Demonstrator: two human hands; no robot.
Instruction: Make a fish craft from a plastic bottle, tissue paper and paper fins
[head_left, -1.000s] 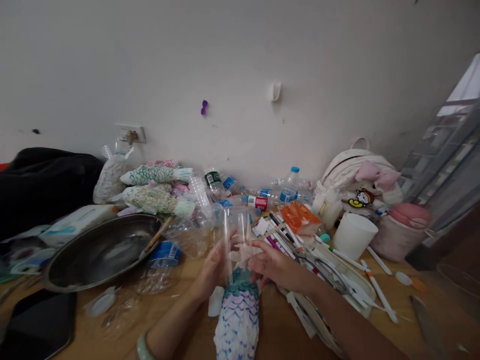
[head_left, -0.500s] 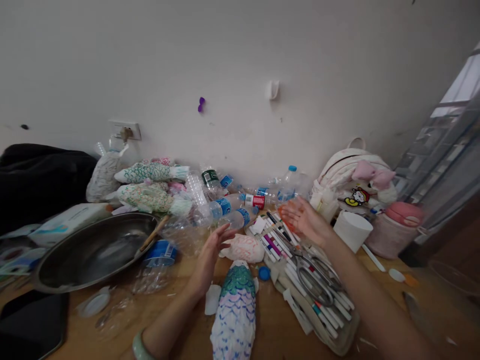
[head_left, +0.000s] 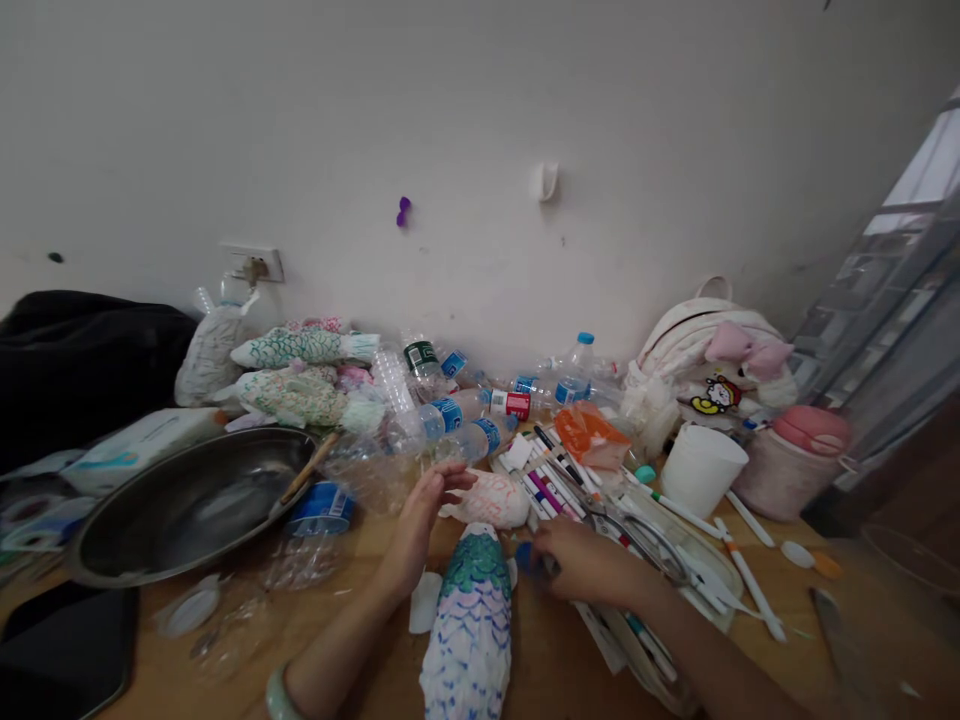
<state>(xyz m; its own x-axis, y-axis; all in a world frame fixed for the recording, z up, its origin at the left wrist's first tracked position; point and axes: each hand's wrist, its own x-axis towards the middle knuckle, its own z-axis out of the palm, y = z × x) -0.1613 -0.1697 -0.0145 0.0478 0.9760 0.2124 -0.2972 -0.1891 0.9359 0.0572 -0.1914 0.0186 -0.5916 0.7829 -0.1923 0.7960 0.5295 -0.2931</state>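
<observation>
While the left hand (head_left: 414, 525) hangs open, apart from the right hand (head_left: 585, 562) curled at a blue cap (head_left: 524, 557) (pinched or not, cannot tell), the scaled fish (head_left: 469, 635) lies toward the near edge of the surface (head_left: 382, 650); visible body looks patterned, pale tip (head_left: 480, 529) seemingly uncoloured

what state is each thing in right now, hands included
Left hand, holding nothing, fingers slightly bent
Right hand, fingers at the blue cap, grip unclear
Painted fish-scale piece, lying down
Markers, bunched loosely
Blue-topped bottle, upright, closed
White cup, upright, open-topped
Metal basin, wooden-handled tool resting on its rim
Plug, in the wall socket
</observation>
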